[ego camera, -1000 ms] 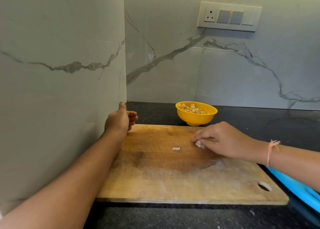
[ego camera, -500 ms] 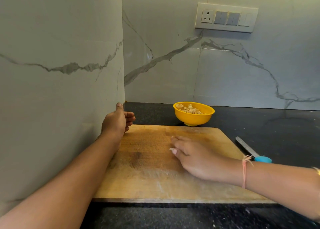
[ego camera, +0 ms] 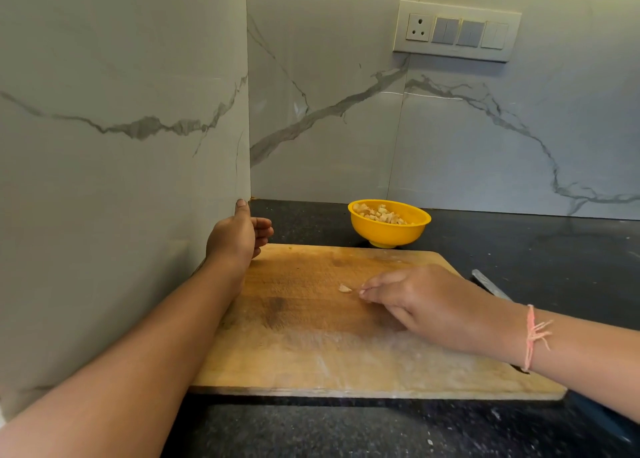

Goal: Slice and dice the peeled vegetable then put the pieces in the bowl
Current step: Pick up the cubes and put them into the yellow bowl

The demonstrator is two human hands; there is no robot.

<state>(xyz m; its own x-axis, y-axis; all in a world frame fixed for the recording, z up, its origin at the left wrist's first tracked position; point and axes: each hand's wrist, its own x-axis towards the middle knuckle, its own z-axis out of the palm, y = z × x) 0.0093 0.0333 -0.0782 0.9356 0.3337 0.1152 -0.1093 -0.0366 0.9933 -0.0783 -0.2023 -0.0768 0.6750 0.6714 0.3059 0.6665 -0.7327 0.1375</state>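
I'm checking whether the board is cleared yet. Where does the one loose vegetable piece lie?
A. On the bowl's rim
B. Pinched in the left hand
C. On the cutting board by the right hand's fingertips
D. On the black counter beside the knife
C: the small pale piece lies on the cutting board by the fingertips of the right hand, short of the yellow bowl.

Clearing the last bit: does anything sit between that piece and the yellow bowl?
Nothing visible does. The piece lies on the bare cutting board just off the right hand, and the board is bare up to the yellow bowl beyond its far edge.
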